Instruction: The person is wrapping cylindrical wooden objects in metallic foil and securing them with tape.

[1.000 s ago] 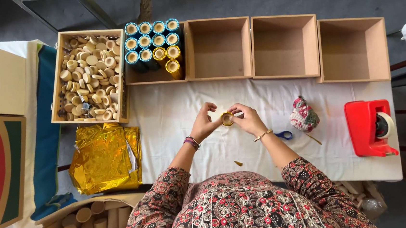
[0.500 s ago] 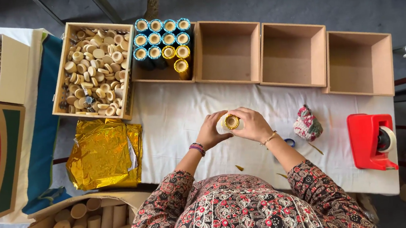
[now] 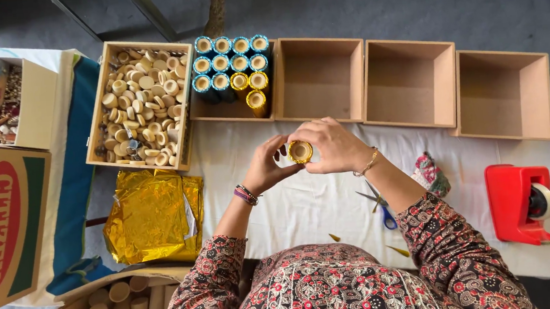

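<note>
Both hands meet mid-frame: left hand (image 3: pixel 264 168) and right hand (image 3: pixel 333 144) clamped on gold-wrapped tube (image 3: pixel 300 151), open end now turned up toward camera, raised above white desk (image 3: pixel 305 204), nearer row of boxes than before.

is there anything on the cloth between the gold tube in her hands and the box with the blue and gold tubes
Nothing visible does. Both hands, left hand and right hand, hold the gold-wrapped tube above the white cloth, and the strip of cloth up to the box of wrapped tubes shows bare.
</note>
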